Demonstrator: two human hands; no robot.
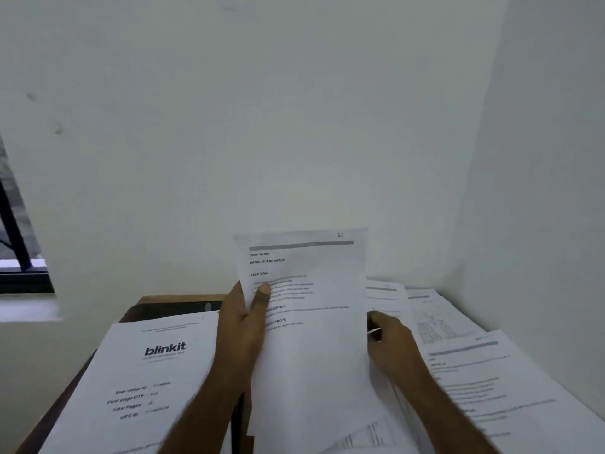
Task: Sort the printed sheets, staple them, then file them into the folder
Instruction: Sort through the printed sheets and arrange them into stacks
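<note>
Your left hand (244, 319) pinched the raised sheet (311, 322) at its left edge, thumb on the printed face, fingers behind. That sheet stood tilted up between both hands, headings facing you, "S1" handwritten at its top right corner. Your right hand (391, 342) sat just beside the sheet's right edge, low over the right papers (484, 381), fingers curled; something thin and pale showed at the fingertips, but you couldn't tell what, or whether it was gripped. The blinkit sheet (144, 381) lay flat left of your left forearm. The table (154, 306) showed dark beyond it, pushed against the wall (294, 109). A window (16, 244) sat far left.
</note>
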